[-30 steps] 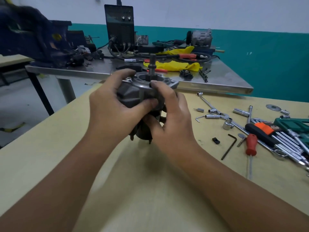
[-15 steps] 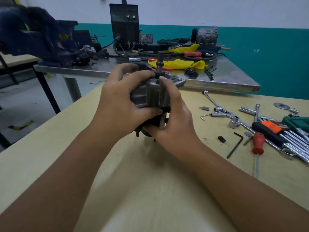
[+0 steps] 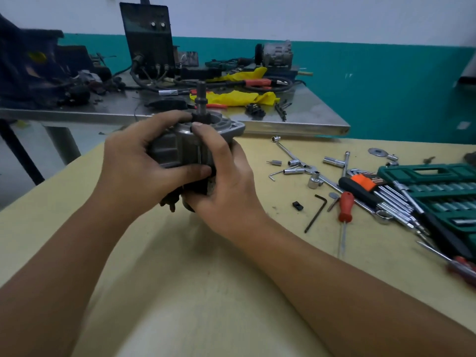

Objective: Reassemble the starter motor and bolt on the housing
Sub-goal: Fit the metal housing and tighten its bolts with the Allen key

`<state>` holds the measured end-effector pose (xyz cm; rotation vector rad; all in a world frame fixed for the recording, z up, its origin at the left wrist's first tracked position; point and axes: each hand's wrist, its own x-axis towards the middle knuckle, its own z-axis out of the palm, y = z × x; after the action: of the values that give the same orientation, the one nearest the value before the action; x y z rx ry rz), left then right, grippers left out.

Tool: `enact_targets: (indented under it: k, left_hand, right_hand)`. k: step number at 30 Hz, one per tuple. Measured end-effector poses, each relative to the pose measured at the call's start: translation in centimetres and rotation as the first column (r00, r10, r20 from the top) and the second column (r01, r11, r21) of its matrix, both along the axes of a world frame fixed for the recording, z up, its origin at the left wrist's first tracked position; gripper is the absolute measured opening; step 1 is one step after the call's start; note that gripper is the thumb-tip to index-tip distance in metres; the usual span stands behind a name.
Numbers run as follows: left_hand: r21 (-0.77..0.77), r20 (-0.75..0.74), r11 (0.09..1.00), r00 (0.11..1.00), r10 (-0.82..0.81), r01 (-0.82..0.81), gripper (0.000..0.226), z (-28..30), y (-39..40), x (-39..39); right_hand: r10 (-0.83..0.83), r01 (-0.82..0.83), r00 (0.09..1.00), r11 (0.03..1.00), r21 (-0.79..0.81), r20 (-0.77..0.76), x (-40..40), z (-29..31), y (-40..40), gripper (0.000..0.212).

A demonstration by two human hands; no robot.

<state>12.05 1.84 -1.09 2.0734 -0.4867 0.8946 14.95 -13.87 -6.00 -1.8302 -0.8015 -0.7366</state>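
Seating step: left hand (image 3: 134, 163) and right hand (image 3: 226, 176) curl fingers around upright motor (image 3: 177, 148) on bench (image 3: 206, 279), pressing housing (image 3: 219, 126); bolting likely follows, needing sockets (image 3: 315, 181) right of motor.

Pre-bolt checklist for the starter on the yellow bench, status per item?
1. Grey metal starter motor gripped by both left hand and right hand: ok.
2. Steel shaft upright through the housing: ok.
3. Housing fully seated on the body: cannot tell, fingers cover the seam.
4. Housing bolts fitted: cannot tell.
5. Chrome sockets and black L-shaped hex key lie beside the right hand: ok.
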Motion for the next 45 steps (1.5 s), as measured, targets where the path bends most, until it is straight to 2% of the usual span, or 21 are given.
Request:
enact_targets:
  k: [3, 8, 13, 19, 23, 25, 27, 28, 29, 30, 31, 32, 33, 41, 45]
  left_hand:
    - [-0.152, -0.047, 0.984, 0.993, -0.106, 0.098, 0.067, -0.4, -1.0, 0.7]
    - [-0.035, -0.105, 0.992, 0.987, -0.123, 0.12, 0.072, 1.0, -4.1, 2.1]
    - [-0.057, -0.197, 0.981, 0.961, -0.194, 0.186, 0.076, 1.7, -6.5, 3.1]
    - [-0.058, -0.218, 0.983, 0.959, -0.181, 0.172, 0.089, 1.6, -4.8, 2.5]
    - [-0.091, -0.198, 0.977, 0.958, -0.209, 0.195, 0.087, 1.3, -4.8, 1.8]
    - [-0.11, -0.233, 0.972, 0.945, -0.229, 0.209, 0.089, 1.3, -4.7, 2.0]
    - [-0.121, -0.274, 0.968, 0.93, -0.245, 0.219, 0.094, 1.4, -4.6, 2.3]
    - [-0.125, -0.285, 0.966, 0.924, -0.253, 0.226, 0.095, 1.5, -4.6, 2.4]
    - [-0.126, -0.296, 0.964, 0.919, -0.262, 0.235, 0.096, 1.6, -4.6, 2.5]
    - [-0.129, -0.305, 0.962, 0.913, -0.27, 0.241, 0.097, 1.7, -4.7, 2.6]
    - [-0.134, -0.311, 0.96, 0.909, -0.277, 0.246, 0.097, 1.7, -4.8, 2.6]
    - [-0.139, -0.316, 0.958, 0.905, -0.283, 0.251, 0.097, 1.8, -4.8, 2.7]
    - [-0.141, -0.319, 0.957, 0.903, -0.288, 0.255, 0.097, 1.8, -4.9, 2.7]
    - [-0.165, -0.309, 0.952, 0.904, -0.297, 0.256, 0.094, 1.6, -4.1, 2.5]
    - [-0.158, -0.304, 0.951, 0.903, -0.304, 0.266, 0.094, 1.6, -4.0, 2.5]
  right_hand:
    - [-0.033, 0.032, 0.999, 0.998, -0.06, -0.003, -0.6, 0.2, -1.6, 0.095]
    - [-0.144, 0.145, 0.987, 0.989, 0.006, -0.072, -1.1, -0.1, -4.3, 0.099]
    - [-0.201, 0.209, 0.974, 0.975, 0.076, -0.105, -1.4, -0.6, -5.8, 0.101]
    - [-0.18, 0.179, 0.981, 0.984, -0.027, -0.068, -1.3, -0.2, -5.5, 0.099]
    - [-0.117, 0.11, 0.991, 0.989, -0.101, -0.071, -1.9, -0.2, -5.9, 0.1]
    - [-0.087, 0.084, 0.995, 0.992, -0.09, -0.04, -2.2, 0.4, -8.6, 0.092]
    - [-0.19, 0.19, 0.981, 0.982, -0.008, -0.027, -1.4, 1.7, -13.4, 0.071]
    - [-0.273, 0.273, 0.959, 0.962, -0.018, -0.076, -0.7, 2.6, -16.0, 0.06]
    - [-0.355, 0.339, 0.922, 0.933, -0.121, -0.156, 0.0, 3.3, -18.6, 0.05]
    - [-0.441, 0.36, 0.869, 0.874, -0.326, -0.223, 0.7, 3.8, -20.7, 0.041]
    - [-0.518, 0.317, 0.818, 0.768, -0.556, -0.249, 1.3, 4.0, -22.2, 0.033]
    - [-0.562, 0.227, 0.783, 0.655, -0.721, -0.264, 1.8, 3.8, -23.1, 0.025]
    - [-0.577, 0.145, 0.768, 0.579, -0.802, -0.278, 2.2, 3.5, -23.3, 0.02]
    - [-0.593, 0.037, 0.748, 0.484, -0.874, -0.297, 4.4, 2.7, -21.4, 0.01]
    - [-0.548, -0.051, 0.775, 0.441, -0.896, -0.314, 5.2, 2.9, -22.1, 0.008]
